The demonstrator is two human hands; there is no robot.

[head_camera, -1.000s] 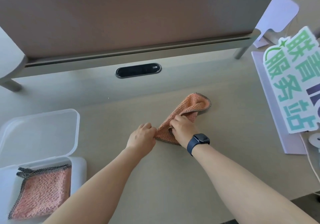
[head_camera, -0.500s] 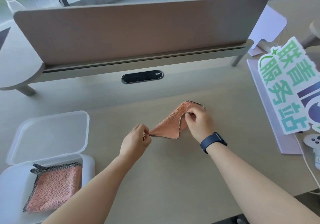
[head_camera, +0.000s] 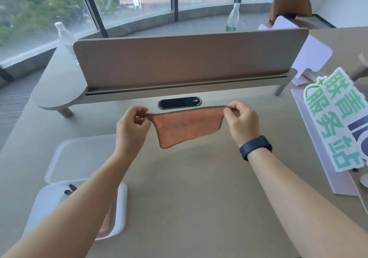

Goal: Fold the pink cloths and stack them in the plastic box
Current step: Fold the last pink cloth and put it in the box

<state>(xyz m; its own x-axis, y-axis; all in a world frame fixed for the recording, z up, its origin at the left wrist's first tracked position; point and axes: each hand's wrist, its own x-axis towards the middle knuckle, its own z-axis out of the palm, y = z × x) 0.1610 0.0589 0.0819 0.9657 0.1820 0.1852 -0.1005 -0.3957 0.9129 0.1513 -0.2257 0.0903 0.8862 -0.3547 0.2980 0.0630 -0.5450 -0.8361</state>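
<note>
- The left hand point(head_camera: 131, 127) and the right hand point(head_camera: 242, 122) hold a pink woven cloth with dark stitched edging point(head_camera: 187, 128) spread in the air above the beige counter point(head_camera: 199, 198); each hand's fingers are pinched closed on a top corner.
- At the near left stands a clear plastic box point(head_camera: 121, 204), its hinged lid point(head_camera: 79, 158) lying open on the far side.
- Inside the box lies another pink cloth point(head_camera: 106, 224), mostly hidden by the left forearm.
- A dark wristband point(head_camera: 255, 146) sits on the right wrist.
</note>
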